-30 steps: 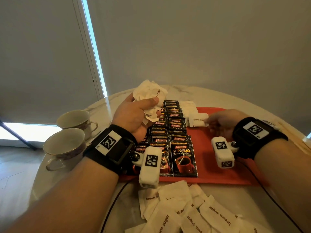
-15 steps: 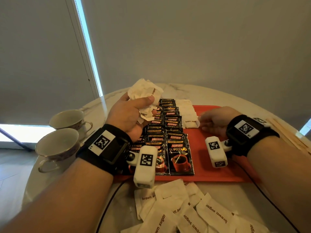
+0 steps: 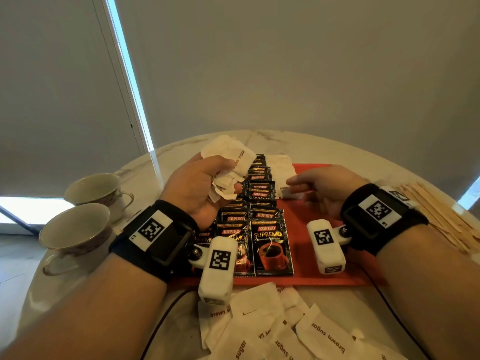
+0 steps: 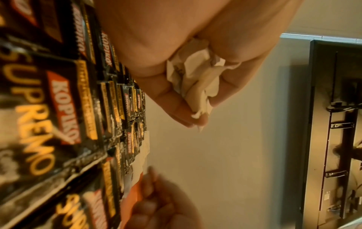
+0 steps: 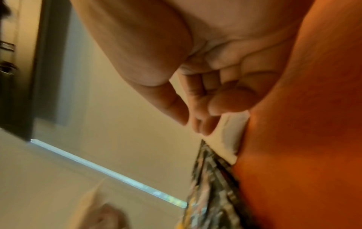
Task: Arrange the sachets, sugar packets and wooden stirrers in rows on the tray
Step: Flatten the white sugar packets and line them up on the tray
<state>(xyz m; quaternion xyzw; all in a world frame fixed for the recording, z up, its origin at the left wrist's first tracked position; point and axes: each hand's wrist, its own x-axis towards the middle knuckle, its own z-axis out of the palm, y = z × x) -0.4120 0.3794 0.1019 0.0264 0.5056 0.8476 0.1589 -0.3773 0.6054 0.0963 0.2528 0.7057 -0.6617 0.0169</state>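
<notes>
Two cups (image 3: 78, 211) in head view only, wrist views fingers (image 4: 176, 108)

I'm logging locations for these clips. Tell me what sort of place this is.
Probably a home or a small hotel-style room, not a factory. A round marble-look table holds two teacups, a red tray of instant coffee sachets and brown sugar packets, with a blind-covered window beside it.

Bare tray (image 3: 306, 245) right of sachets (image 3: 271, 249)
</notes>
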